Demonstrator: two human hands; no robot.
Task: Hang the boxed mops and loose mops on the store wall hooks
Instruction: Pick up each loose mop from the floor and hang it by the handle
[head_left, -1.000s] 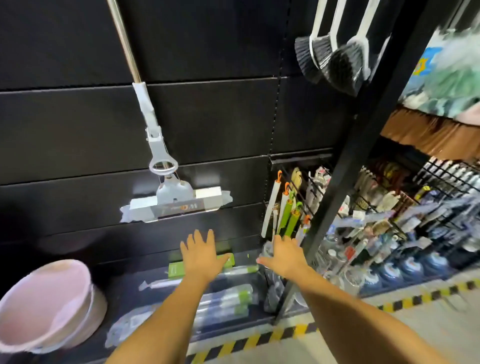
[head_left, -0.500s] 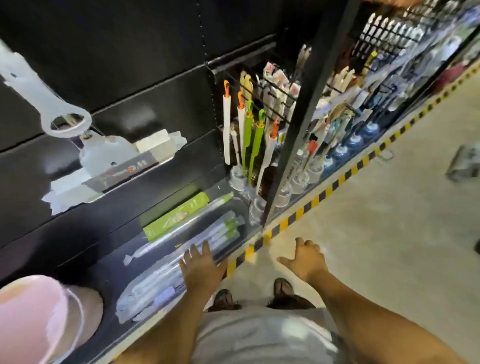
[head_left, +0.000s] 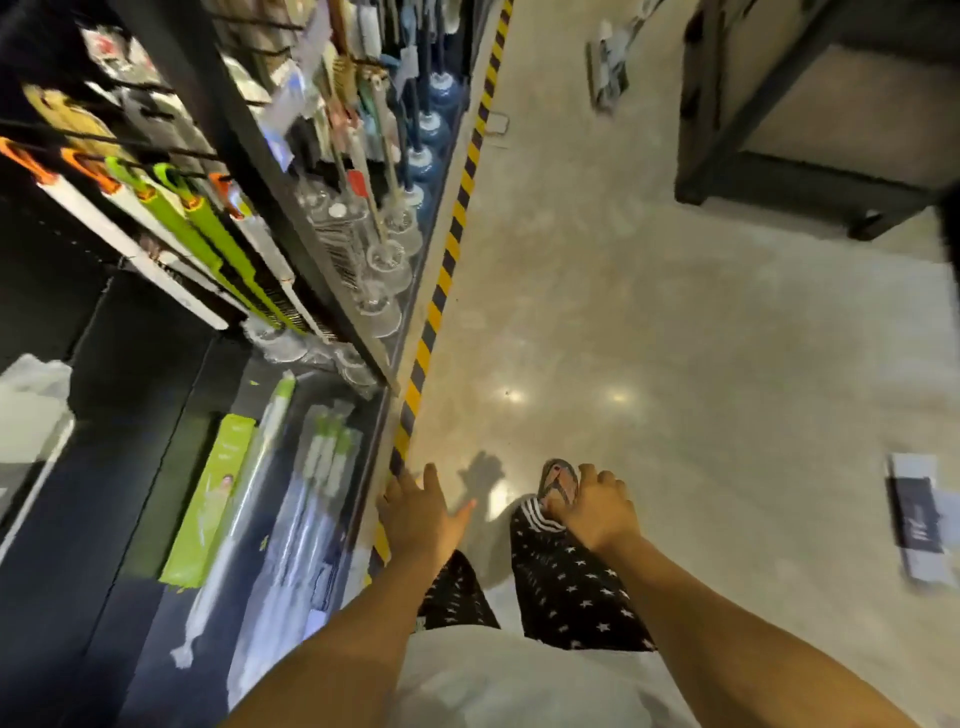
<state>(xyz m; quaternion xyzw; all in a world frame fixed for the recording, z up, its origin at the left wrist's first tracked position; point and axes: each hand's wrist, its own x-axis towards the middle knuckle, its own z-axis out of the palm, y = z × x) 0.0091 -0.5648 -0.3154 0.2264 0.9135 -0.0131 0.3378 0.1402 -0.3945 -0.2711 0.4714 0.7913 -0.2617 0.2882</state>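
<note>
A green mop box (head_left: 208, 499) lies flat on the low black shelf (head_left: 78, 597) at the left. Beside it lie plastic-wrapped mops (head_left: 306, 514) with green and white parts. My left hand (head_left: 418, 512) hovers over the shelf's front edge with fingers spread, holding nothing. My right hand (head_left: 597, 506) hangs over the floor above my sandalled foot, fingers loosely bent and empty. A dark boxed item (head_left: 917, 519) lies on the floor at the right. Another packaged item (head_left: 608, 67) lies on the floor far up the aisle.
Long green, white and orange brushes (head_left: 208, 239) hang on hooks at the upper left. Clear toilet-brush holders (head_left: 379, 265) stand along the shelf base. A yellow-black striped strip (head_left: 441, 291) marks the shelf's edge. A dark shelving unit (head_left: 810, 114) stands across the aisle.
My view has swung right, away from the wall and onto the aisle floor. Both hands have pulled back from the shelf and stayed empty.
</note>
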